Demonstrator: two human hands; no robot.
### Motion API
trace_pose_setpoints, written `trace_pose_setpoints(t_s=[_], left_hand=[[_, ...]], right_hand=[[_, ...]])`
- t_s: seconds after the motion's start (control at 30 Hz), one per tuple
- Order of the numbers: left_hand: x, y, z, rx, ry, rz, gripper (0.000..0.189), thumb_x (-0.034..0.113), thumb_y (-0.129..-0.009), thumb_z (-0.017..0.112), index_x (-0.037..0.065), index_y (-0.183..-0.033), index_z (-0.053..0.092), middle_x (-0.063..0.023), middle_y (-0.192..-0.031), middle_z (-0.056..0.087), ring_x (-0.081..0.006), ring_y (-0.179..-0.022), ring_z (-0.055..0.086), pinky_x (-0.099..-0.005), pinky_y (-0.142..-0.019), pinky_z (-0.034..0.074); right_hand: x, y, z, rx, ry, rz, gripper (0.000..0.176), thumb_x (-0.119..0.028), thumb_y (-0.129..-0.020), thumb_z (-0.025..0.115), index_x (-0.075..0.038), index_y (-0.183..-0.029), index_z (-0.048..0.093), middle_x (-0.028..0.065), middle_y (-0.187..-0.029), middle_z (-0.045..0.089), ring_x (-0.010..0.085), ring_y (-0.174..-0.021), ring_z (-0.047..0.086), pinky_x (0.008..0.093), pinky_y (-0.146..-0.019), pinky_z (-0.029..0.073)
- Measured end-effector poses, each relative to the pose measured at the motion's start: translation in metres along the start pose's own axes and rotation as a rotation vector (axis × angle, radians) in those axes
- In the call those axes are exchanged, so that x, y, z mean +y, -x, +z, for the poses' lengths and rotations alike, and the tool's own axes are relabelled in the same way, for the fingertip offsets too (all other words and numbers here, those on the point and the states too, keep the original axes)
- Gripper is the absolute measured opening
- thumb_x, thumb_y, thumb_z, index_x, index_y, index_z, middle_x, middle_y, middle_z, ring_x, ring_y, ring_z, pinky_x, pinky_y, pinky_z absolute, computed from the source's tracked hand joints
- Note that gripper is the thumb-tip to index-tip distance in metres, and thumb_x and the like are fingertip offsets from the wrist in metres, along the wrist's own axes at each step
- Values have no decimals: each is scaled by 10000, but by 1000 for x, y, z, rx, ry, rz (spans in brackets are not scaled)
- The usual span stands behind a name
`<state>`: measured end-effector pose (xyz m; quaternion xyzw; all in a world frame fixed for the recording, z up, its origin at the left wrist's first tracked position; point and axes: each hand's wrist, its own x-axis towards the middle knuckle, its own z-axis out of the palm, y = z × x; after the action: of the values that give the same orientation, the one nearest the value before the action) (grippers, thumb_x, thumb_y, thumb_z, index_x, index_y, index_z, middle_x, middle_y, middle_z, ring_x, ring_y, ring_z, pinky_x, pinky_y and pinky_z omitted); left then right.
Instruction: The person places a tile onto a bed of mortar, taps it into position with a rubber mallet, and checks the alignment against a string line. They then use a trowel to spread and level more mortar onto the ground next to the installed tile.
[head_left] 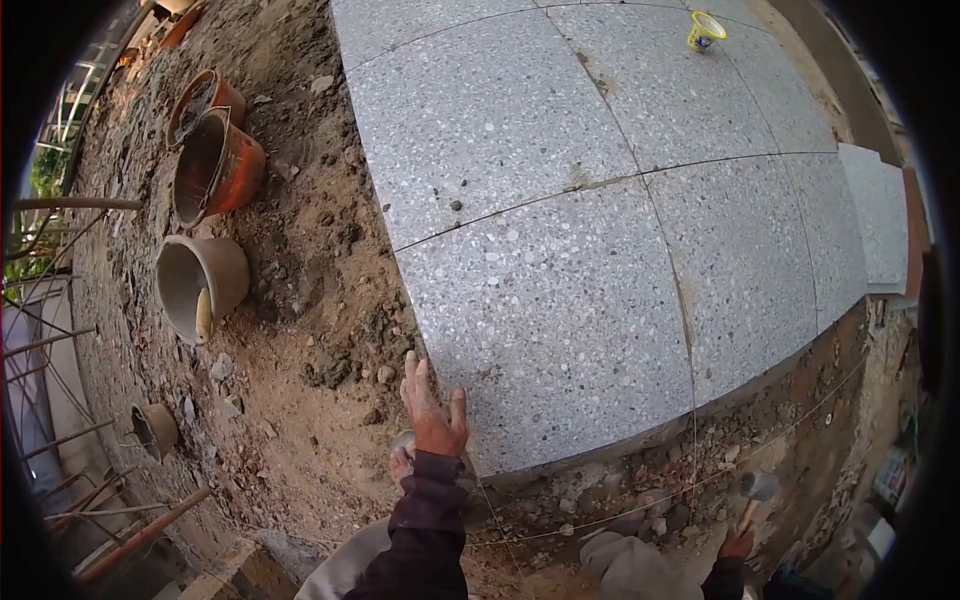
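My left hand [433, 408] rests at the left edge of the nearest speckled grey paving slab [560, 330], its fingers stretched out and thumb apart. No object shows in it. At the lower right, my right hand [738, 543] is closed around the wooden handle of a mallet [761, 486] with a grey head. The mallet is held off the slab, over the soil beyond its near edge. A taut string [640, 510] runs across the soil in front of the slabs.
Orange buckets [238, 170] and a grey bucket [222, 272] with a pale handle in it stand on the rubble at left. A smaller pot [157, 432] lies nearer. A yellow plastic basket [706, 30] sits on the far slabs. Rusty bars [150, 530] jut in at lower left.
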<state>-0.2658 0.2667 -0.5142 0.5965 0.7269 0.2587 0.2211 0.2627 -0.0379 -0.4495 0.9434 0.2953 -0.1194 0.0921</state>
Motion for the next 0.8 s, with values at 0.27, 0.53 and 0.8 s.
trace_pose_setpoints(t_s=[0.27,0.53,0.8], left_hand=[[-32,75,-60,-191,-38,-428,84,60,-764,552,-8,-801,587,-162,-1213,448,-351,-1164,363,-393,-969,298],[10,140,-192,-222,116,-784,256,206,-836,512,-32,-872,600,-195,-1079,535,-344,-1071,450,-383,-922,339],[119,124,-420,-268,-317,-563,404,304,-847,484,-34,-1064,519,-240,-1053,534,-370,-1033,470,-404,-889,359]], right_hand=[[-90,90,-122,-547,141,-342,426,-168,-700,580,19,-1070,482,242,-953,503,406,-893,504,447,-753,416],[-88,160,-233,-797,151,-205,387,-197,-708,589,29,-1004,482,263,-1035,487,403,-928,514,457,-766,430],[-38,177,-322,-814,45,9,351,-190,-694,622,47,-926,508,218,-796,577,363,-768,585,405,-674,454]])
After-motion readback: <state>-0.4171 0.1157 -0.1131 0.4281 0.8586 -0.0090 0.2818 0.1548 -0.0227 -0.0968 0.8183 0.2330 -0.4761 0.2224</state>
